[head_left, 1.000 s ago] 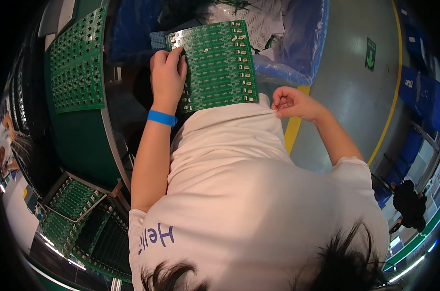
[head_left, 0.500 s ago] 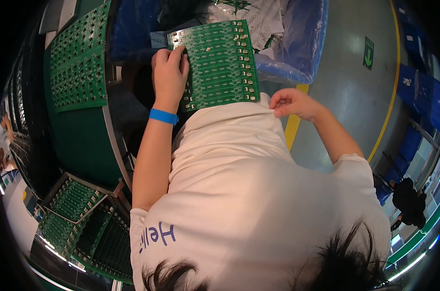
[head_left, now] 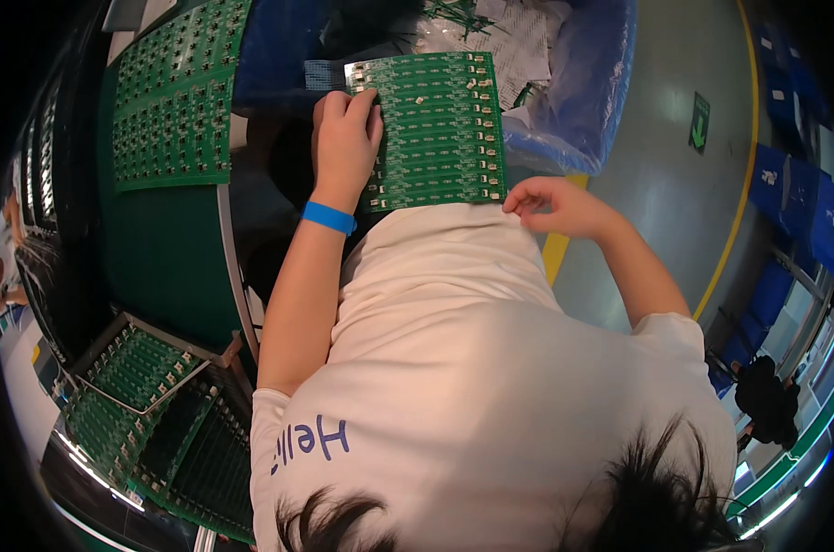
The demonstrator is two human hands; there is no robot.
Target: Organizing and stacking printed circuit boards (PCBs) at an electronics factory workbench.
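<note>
A green circuit board panel [head_left: 440, 138] with rows of small white connectors along its two sides rests over my lap. My left hand [head_left: 345, 138], with a blue band on its wrist, grips the panel's left edge, fingertips on the top face. My right hand [head_left: 555, 207] is at the lower right corner of the panel, its fingers curled together. Whether the right fingertips pinch the corner or something small is too hard to make out. One small pale piece [head_left: 420, 100] lies on the upper part of the panel.
Beyond the panel stands a bin lined with blue plastic [head_left: 578, 110], holding paper and green scraps. On the left, another populated green panel [head_left: 173, 110] lies on a dark green bench [head_left: 159, 248]. A rack of boards [head_left: 150, 396] stands at lower left. Someone in black [head_left: 766, 400] is far right.
The panel and my left hand appear shifted slightly right and down as the whole view moves. My right hand has come closer to the panel's lower right corner.
</note>
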